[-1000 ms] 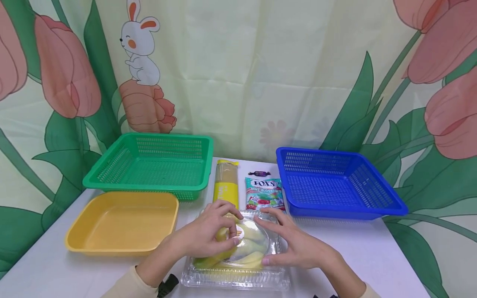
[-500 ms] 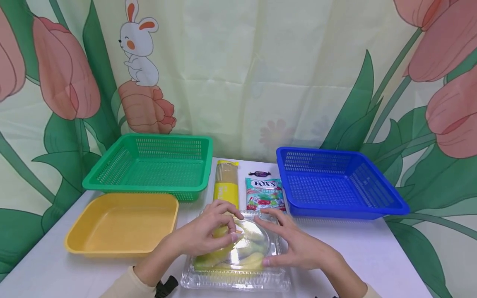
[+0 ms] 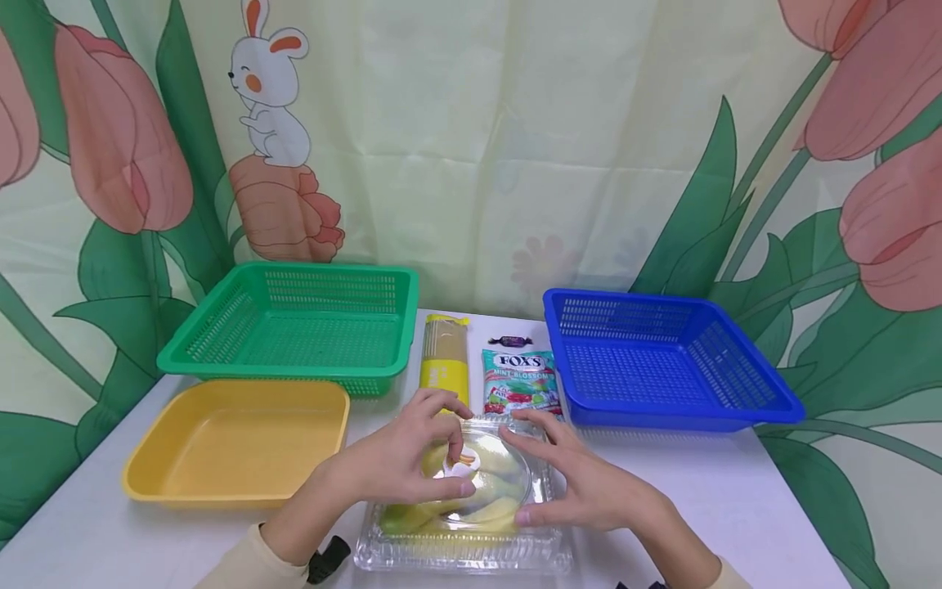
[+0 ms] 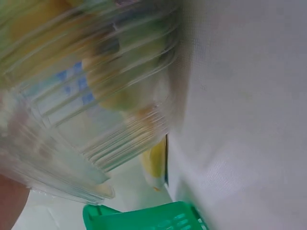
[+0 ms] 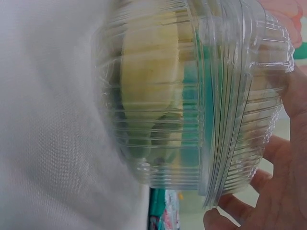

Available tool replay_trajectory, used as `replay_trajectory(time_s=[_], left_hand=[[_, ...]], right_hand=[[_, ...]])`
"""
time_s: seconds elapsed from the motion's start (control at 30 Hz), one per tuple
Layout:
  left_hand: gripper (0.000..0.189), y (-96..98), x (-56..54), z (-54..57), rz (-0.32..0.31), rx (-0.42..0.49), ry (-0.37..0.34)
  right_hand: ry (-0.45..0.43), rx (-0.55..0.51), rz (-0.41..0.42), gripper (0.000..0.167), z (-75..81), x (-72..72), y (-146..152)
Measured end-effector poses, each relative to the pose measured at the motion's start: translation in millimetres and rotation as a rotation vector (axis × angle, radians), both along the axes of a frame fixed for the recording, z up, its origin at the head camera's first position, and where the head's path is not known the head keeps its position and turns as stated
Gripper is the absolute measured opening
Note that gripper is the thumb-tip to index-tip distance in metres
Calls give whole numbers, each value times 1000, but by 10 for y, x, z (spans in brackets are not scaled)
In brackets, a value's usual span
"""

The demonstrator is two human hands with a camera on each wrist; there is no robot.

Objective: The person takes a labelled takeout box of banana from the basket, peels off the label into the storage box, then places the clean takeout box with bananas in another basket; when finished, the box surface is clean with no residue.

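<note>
Clear plastic box point(image 3: 464, 551) rests on the white table point(image 3: 662, 507) between the left hand point(image 3: 409, 458), fingers loosely bent over its top, and the right hand point(image 3: 581, 481), fingers spread along its right edge, both equally near

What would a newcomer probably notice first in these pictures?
In the head view, probably the clear box, front and centre, with the left hand and right hand at its top. The eye might then catch the blue basket on the right and the green basket on the left. The rabbit on the backdrop, upper left, may follow.
</note>
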State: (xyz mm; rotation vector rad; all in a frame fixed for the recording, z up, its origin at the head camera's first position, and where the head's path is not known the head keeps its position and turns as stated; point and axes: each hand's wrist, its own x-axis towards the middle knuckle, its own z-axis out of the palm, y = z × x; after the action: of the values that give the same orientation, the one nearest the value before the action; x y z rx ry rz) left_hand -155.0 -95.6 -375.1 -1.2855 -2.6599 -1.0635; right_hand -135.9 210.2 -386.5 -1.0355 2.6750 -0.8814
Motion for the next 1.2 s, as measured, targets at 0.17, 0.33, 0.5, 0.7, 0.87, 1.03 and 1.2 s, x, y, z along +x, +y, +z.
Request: replay_trajectory(time_s=[0.17,0.33,0.5,0.7,0.87,1.03,1.2], left_hand=[[24,11,2,-17,-17,-51,60],[24,-4,-14,-27,-25,21,6],[21,-48,-54,-26,-66,139,-65],[16,-215,-69,0,-22,365,-149],[14,-264,-15,-40,19,331,-161],[12,-372,11,31,132,301,-133],[7,-571,4,104,180,266,-94]], right_hand=[[-14,-12,4,88,-6,-8,0],[-32,-13,-5,88,-13,-16,-10],[-32,-20,-10,89,-15,-13,-11],[-24,-13,-13,89,-11,0,14],[-15,-10,-5,90,0,-2,27],[-6,3,4,90,6,-8,17],[-24,9,-3,90,7,-6,12]])
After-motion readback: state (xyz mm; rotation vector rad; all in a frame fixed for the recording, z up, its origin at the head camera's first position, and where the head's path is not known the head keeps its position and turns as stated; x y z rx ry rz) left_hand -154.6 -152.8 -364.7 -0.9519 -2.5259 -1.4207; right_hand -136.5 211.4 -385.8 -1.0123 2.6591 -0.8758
